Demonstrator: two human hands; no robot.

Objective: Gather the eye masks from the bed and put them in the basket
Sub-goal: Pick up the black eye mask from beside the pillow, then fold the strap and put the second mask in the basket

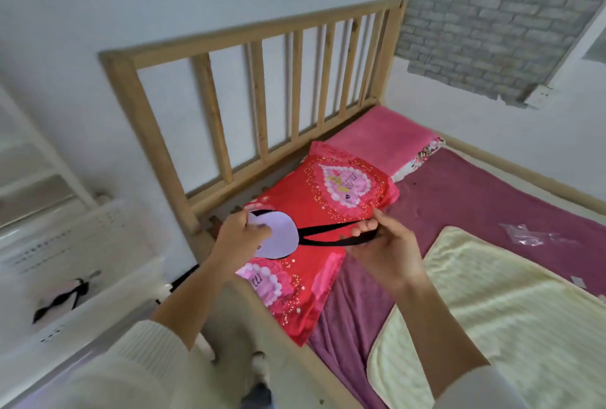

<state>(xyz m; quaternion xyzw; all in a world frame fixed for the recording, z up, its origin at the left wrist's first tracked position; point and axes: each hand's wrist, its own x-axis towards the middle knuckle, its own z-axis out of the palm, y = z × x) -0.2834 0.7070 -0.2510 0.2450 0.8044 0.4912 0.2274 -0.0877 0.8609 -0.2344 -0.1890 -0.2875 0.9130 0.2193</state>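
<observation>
A pale lilac eye mask (281, 234) with black edging and a black elastic strap is held in the air above the red pillow (314, 221). My left hand (238, 234) grips the mask's left side. My right hand (382, 244) pinches the black strap and pulls it out taut to the right. A white slotted basket (98, 228) stands on the left beside the bed. Inside it lies another eye mask (64, 300), pinkish with a black strap.
The wooden slatted headboard (262, 87) rises behind the pillow. A pink pillow (380, 133) lies further back. The purple sheet (475, 198) carries a pale yellow towel (492, 320) and a clear plastic wrapper (524, 233).
</observation>
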